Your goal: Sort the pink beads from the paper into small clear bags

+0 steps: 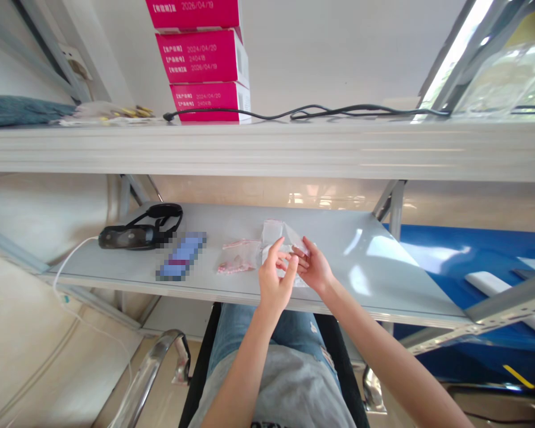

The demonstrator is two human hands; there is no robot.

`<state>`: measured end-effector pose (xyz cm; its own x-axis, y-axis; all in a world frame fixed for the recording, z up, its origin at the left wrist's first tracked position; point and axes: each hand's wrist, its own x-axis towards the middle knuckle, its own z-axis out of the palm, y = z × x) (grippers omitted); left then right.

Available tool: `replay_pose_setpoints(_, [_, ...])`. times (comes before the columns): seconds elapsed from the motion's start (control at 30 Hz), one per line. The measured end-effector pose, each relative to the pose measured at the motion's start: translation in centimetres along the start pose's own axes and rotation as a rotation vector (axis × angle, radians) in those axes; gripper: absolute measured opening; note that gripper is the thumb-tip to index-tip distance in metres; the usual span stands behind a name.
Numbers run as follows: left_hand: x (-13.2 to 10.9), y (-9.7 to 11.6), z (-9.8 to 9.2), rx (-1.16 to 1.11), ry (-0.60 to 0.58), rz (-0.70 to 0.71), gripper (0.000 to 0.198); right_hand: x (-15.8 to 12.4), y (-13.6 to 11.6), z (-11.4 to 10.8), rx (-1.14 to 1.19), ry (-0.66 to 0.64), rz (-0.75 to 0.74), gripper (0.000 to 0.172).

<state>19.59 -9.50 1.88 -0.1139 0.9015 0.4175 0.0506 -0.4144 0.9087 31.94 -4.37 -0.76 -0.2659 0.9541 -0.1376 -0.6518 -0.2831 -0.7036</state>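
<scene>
The left hand (274, 279) and right hand (312, 267) meet over a thin, clear plastic bag (282, 236): the right fingertips (299, 252) pinch its edge, while the left fingers (280, 251) curl in, pressed against it. Just left of those fingers lies a second clear bag (239, 257) holding pink strips, on a pale grey metal shelf (348, 252). Farther left sit a blurred blue packet (181, 255) and a black strapped device (140, 235) — its details hard to tell.

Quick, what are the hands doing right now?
Left hand: partly open by the clear bag, can't tell if it's gripping.
Right hand: closed, pinching the bag.
</scene>
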Motion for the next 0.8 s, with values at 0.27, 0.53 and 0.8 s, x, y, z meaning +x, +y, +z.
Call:
replay_pose_setpoints(0.27, [0.8,0.7,-1.6,0.349,-0.155,0.18,0.035,-0.2,1.1,0.5,-0.045,0.137,0.05,0.041])
replay_pose_setpoints(0.53, [2.9,1.3,-1.6,0.242,-0.205,0.092,0.026,-0.3,0.8,0.0,0.133,-0.073,0.186,0.039])
replay_pose_setpoints(0.8, [5.2,1.7,-2.2,0.118,-0.189,-0.063,0.023,-0.5,0.4,0.1,0.136,-0.169,0.246,0.044])
